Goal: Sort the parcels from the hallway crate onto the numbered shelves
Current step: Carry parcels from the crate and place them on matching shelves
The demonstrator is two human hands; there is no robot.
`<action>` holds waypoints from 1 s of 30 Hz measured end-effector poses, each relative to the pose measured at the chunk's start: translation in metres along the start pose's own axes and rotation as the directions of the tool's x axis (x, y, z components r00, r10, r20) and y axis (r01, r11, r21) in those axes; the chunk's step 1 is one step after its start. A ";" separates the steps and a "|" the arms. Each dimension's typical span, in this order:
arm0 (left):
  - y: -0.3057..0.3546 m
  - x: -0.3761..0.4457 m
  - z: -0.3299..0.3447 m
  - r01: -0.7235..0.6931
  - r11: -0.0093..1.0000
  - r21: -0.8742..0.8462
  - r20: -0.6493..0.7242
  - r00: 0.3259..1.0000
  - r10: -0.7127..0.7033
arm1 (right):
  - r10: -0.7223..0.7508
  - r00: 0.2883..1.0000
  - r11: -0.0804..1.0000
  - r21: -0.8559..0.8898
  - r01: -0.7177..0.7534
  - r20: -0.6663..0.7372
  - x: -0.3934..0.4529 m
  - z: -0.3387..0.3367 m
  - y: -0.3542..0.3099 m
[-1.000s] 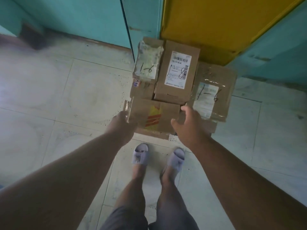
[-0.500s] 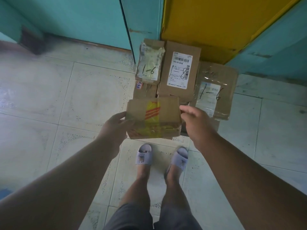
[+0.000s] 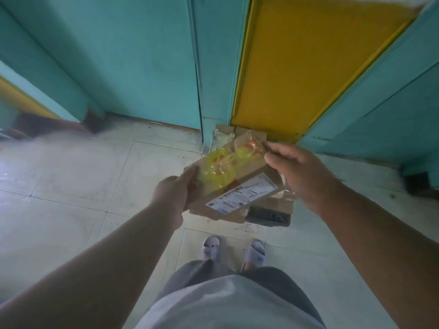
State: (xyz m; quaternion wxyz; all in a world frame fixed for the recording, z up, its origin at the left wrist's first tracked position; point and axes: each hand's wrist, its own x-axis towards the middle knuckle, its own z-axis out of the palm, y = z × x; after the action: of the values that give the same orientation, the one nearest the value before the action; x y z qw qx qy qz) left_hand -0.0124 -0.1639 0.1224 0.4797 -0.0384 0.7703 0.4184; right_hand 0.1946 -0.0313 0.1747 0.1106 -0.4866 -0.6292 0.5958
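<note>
In the head view, the parcel [image 3: 234,184] is held up in the air between both hands, above the pile [image 3: 270,207] of other parcels on the floor [image 3: 71,186] at the foot of the yellow door [image 3: 297,67]. The left hand [image 3: 174,193] grips its near-left end, fingers curled under and hidden, thumb side pressed against the cardboard. The right hand [image 3: 299,174] pinches the far-right corner with curled fingertips. The parcel is tilted, its label [image 3: 242,193] turned up toward the camera, and its long axis runs from lower left to upper right, the taped end pointing toward the door. The label is too blurred to read, so a misread shelf number is one likely risk: the parcel could end up on the wrong shelf. The yellow tape [image 3: 228,165] looks glossy and wrinkled; the right hand's hold on just the corner could probably slip there, dropping the parcel onto the pile or the slippers [image 3: 210,249] below.
</note>
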 end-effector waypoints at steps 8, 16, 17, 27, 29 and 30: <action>0.062 -0.074 -0.019 -0.060 0.960 -0.274 0.315 0.937 0.148 | -0.150 0.977 0.989 -0.028 0.147 -0.153 -0.044 -0.021 -0.074; 0.064 -0.107 -0.025 -0.342 0.900 -0.272 0.532 0.725 0.436 | -0.254 0.861 0.963 -0.194 0.184 -0.442 -0.067 -0.037 -0.118; 0.064 -0.106 -0.021 -0.372 0.896 -0.242 0.549 0.709 0.443 | -0.260 0.852 0.958 -0.229 0.170 -0.454 -0.070 -0.038 -0.118; 0.060 -0.132 0.043 -0.375 0.895 -0.241 0.528 0.723 0.445 | -0.160 0.831 0.956 -0.293 -0.004 -0.533 -0.134 -0.089 -0.092; 0.062 -0.144 0.054 -0.403 0.898 -0.178 0.598 0.680 0.424 | -0.119 0.833 0.969 -0.246 -0.021 -0.540 -0.150 -0.098 -0.079; 0.062 -0.150 0.061 -0.429 0.891 -0.152 0.636 0.648 0.420 | -0.097 0.828 0.977 -0.211 -0.025 -0.551 -0.158 -0.102 -0.072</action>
State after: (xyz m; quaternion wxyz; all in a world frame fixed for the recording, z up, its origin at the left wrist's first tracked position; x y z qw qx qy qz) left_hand 0.0831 -0.1333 0.2643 0.6063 0.2940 0.5435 0.5005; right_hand 0.3134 -0.0702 0.3331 0.2491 -0.6363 -0.6374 0.3559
